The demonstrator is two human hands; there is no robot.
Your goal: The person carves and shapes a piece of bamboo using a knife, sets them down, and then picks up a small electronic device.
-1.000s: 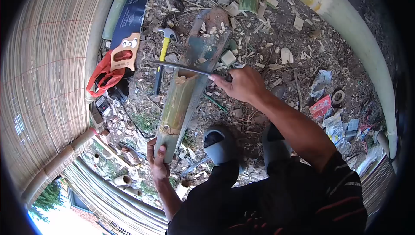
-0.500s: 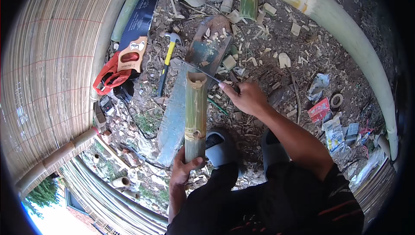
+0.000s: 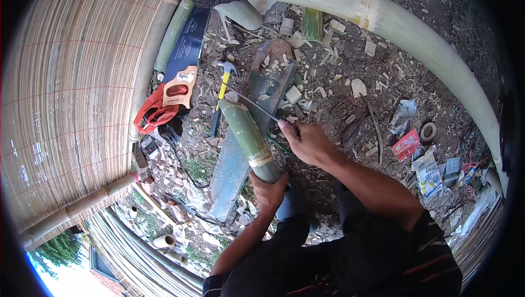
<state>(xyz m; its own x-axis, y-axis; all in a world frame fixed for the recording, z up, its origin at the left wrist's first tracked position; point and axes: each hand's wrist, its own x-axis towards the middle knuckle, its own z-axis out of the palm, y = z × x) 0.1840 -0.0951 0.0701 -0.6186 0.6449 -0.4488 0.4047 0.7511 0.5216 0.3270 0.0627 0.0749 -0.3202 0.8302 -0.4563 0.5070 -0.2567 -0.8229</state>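
Observation:
A green bamboo section (image 3: pixel 245 132) leans up and to the left, its notched, cut end away from me. My left hand (image 3: pixel 267 190) is wrapped round its lower end, just below the pale node ring. In my right hand (image 3: pixel 310 141) is a long thin metal tool (image 3: pixel 252 103) with a dark grip; its shaft runs up-left past the cut end of the bamboo. Whether its shaft touches the bamboo, I cannot tell. Beneath the bamboo lies a worn blue-grey board (image 3: pixel 229 174). A claw hammer (image 3: pixel 225 82) with a yellow and black handle rests just beyond.
A handsaw (image 3: pixel 179 90) with a wooden handle lies left, near a red cloth (image 3: pixel 155 112). A thick curved bamboo pole (image 3: pixel 432 51) arches across the top and right. Wood chips cover the ground. A tape roll (image 3: pixel 428 131) and wrappers (image 3: pixel 425 171) lie right; a reed screen (image 3: pixel 76 78) stands left.
The bamboo has swung from upright to leaning left, turning so its open end faces away. My left hand has moved right and up with it. My right hand still grips the tool, slightly lower.

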